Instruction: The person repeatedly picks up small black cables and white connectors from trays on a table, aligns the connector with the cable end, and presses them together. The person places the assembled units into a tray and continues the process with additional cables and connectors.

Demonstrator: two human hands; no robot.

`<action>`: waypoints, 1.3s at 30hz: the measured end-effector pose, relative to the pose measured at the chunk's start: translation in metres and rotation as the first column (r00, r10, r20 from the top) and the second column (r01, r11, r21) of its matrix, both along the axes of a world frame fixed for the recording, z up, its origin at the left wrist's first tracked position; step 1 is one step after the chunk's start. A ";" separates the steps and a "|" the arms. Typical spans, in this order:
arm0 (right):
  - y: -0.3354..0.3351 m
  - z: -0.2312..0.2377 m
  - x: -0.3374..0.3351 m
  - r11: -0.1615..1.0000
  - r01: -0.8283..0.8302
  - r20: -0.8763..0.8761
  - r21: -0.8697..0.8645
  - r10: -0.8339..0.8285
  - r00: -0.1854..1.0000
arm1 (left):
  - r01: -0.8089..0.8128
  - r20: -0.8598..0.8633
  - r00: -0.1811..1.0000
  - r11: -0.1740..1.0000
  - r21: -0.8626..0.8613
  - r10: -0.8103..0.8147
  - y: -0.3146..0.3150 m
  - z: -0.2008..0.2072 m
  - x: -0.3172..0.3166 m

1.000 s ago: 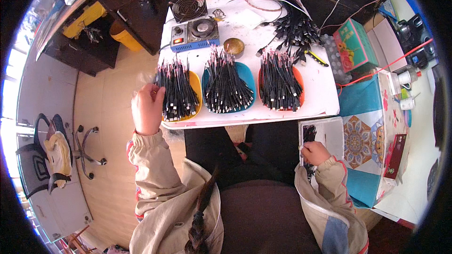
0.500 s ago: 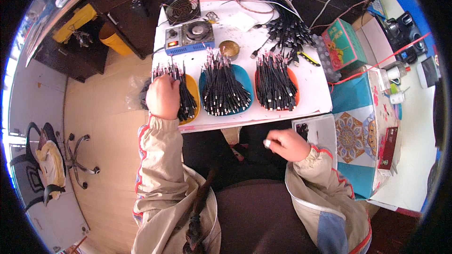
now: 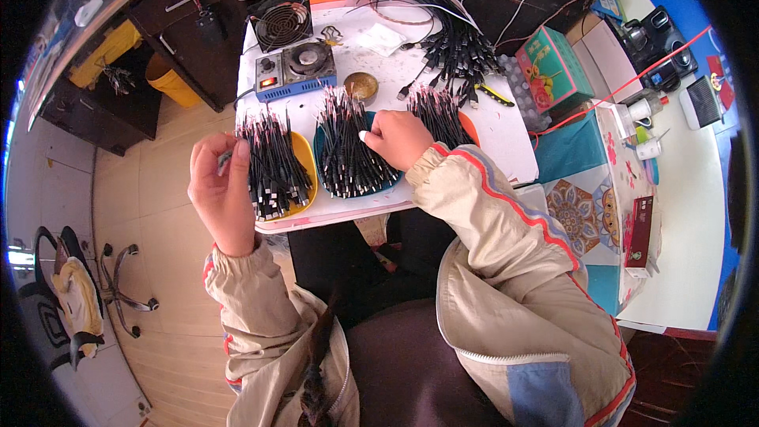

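Note:
My left hand (image 3: 220, 194) is raised beside the yellow tray (image 3: 306, 152), at the left edge of the white table. Its fingers curl toward the thumb around a small greyish bit I cannot make out. That tray holds black cables (image 3: 273, 166) with pinkish wire ends and metal plugs. My right hand (image 3: 398, 139) is over the right side of the teal tray (image 3: 319, 146), its fingers closed and mostly hidden. A white wrap covers its thumb tip. More black cables (image 3: 348, 142) fill the teal tray. An orange tray (image 3: 470, 128) of cables is partly behind my right hand.
Behind the trays stand a blue soldering pot unit (image 3: 296, 71), a black fan (image 3: 284, 25) and a small round tin (image 3: 361, 87). Loose cables (image 3: 458, 55) heap at the back right near a yellow-black cutter (image 3: 496, 95). A green box (image 3: 553, 71) is farther right.
My right hand has risen from above my lap to the teal tray. My left hand has moved off the yellow tray's cables, leftward and nearer. The whole view has shifted slightly.

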State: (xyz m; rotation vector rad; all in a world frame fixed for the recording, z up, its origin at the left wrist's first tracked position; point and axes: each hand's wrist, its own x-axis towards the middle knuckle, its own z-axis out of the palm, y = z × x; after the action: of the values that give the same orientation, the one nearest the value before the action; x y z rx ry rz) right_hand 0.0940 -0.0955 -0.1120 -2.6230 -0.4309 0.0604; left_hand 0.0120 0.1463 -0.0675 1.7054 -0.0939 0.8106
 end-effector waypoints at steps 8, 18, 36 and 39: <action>-0.004 -0.011 -0.003 0.980 0.011 0.000 0.197 -0.011 1.000 | 0.270 -0.167 0.871 0.734 -0.623 -0.462 -0.044 -0.006 -0.038; -0.020 0.011 -0.032 0.876 0.089 -0.101 0.474 -0.047 0.994 | 0.294 -0.164 0.803 0.621 -0.726 -0.573 -0.077 -0.025 -0.039; -0.004 -0.006 -0.004 0.992 0.114 0.323 0.046 -0.123 0.939 | 0.243 -0.168 0.811 0.583 -0.775 -0.561 -0.088 -0.035 -0.033; -0.005 -0.008 0.003 0.987 0.159 0.271 0.039 -0.163 0.949 | 0.229 -0.170 0.820 0.586 -0.777 -0.546 -0.086 -0.038 -0.029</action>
State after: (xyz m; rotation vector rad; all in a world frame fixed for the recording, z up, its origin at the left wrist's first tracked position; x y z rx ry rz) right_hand 0.0972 -0.1004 -0.1200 -2.6481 -0.3047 -0.3623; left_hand -0.0168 0.0605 -0.1052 0.9639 0.1182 0.0845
